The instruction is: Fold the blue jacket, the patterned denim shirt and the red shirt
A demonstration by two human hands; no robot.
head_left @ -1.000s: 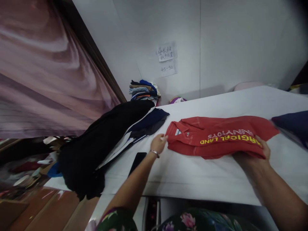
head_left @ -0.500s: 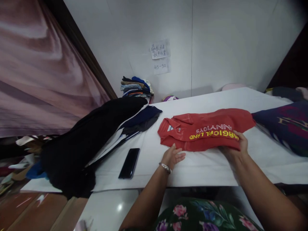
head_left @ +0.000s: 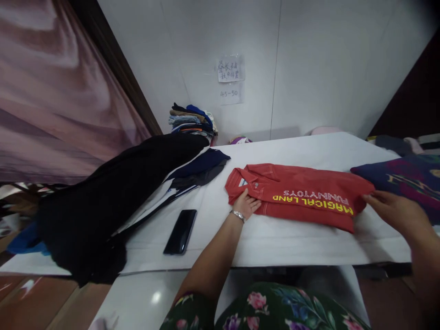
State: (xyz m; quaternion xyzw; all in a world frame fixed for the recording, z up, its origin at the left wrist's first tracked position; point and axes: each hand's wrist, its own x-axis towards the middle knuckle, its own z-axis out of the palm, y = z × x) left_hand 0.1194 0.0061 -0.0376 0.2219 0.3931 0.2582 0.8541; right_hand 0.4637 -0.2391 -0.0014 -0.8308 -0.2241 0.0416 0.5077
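A red collared jacket, folded lengthwise with yellow and white lettering, lies on the white table with its collar to the left. My left hand rests open on the jacket just below the collar, fingers spread. At the right end, my right hand pinches the hem between thumb and fingers. A patterned dark navy garment lies right beside that hem, partly behind my right hand.
A black garment drapes over the table's left side, beside navy and white clothes. A phone lies near the front edge. Folded clothes are stacked at the back, under paper signs on the wall.
My right hand has moved right, from the jacket's near edge to its hem. My left hand has slid up onto the front below the collar. The jacket's right end lies flatter, its lettering fully visible.
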